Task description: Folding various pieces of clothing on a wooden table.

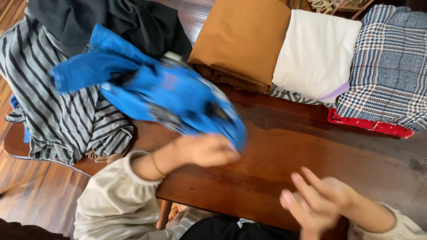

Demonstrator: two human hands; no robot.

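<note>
My left hand [202,150] grips the lower edge of a bright blue garment [169,91] and holds it up above the wooden table [284,155]; the cloth is blurred and spreads up and to the left. My right hand [318,200] hovers near the table's front edge, fingers apart, holding nothing. Both arms wear cream sleeves, and a thin bracelet sits on the left wrist.
A grey striped garment [53,102] and a black one [129,22] are heaped at the table's left end. Folded stacks lie along the back: orange-brown [242,40], white [318,53], blue plaid [391,66] over a red piece [369,125]. Wooden floor shows at left.
</note>
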